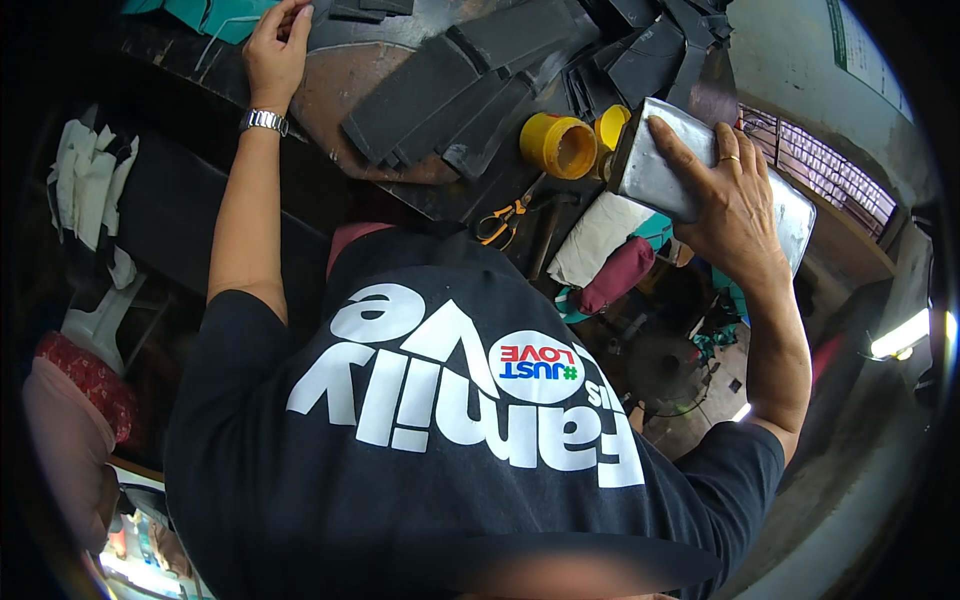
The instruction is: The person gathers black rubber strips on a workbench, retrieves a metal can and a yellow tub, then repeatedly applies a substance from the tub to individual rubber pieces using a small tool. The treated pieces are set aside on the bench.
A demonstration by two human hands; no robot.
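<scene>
My right hand [737, 200], with a ring on one finger, grips a rectangular silver metal tin [668, 170]. The tin lies tilted at the right, its dark-edged end close to two yellow containers. One yellow tub [557, 146] is open, with brownish contents; a second yellow container [611, 127] stands partly behind the tin. At the upper left, my left hand [277, 52] rests by the table's edge with curled fingers, a metal watch on its wrist. Whatever those fingertips hold, if anything, is too small to make out. Black flat pieces [440, 100] lie stacked between my hands.
Orange-handled pliers [502, 222] lie near my body. Below the tin are a white cloth roll [598, 240] and a maroon roll [617, 275]. Teal material [215, 18] sits at the far left, and more black pieces [650, 60] are heaped at the back. A barred window [820, 165] is at the right.
</scene>
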